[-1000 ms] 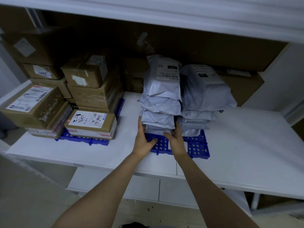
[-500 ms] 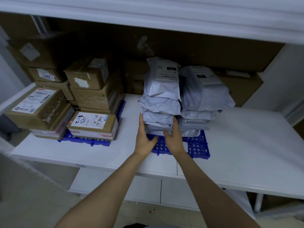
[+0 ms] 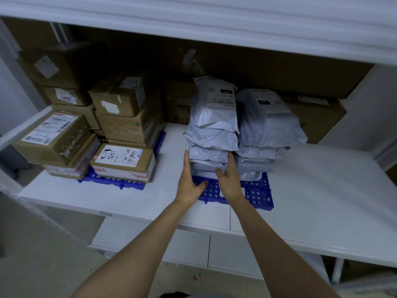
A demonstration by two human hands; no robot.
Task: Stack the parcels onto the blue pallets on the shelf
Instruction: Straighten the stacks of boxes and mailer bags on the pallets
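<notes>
Two stacks of grey-white poly mailer parcels stand on a blue perforated pallet [image 3: 256, 191] in the middle of the white shelf [image 3: 322, 201]. The left stack [image 3: 211, 134] is taller than the right stack [image 3: 268, 125]. My left hand [image 3: 189, 181] lies flat with straight fingers against the left side of the left stack's lower parcels. My right hand [image 3: 228, 179] presses with straight fingers on the front right of the same lower parcels. A second blue pallet [image 3: 111, 183] at the left carries stacked brown cardboard boxes [image 3: 123, 161].
Large flat cartons [image 3: 318, 119] lean against the back of the shelf behind the stacks. An upper shelf edge [image 3: 214, 20] hangs overhead. The right part of the shelf surface is bare white. A lower shelf [image 3: 193, 244] shows below the front edge.
Both hands have slid forward along the pallet and now press against the bottom parcels of the left stack. The view has shifted slightly.
</notes>
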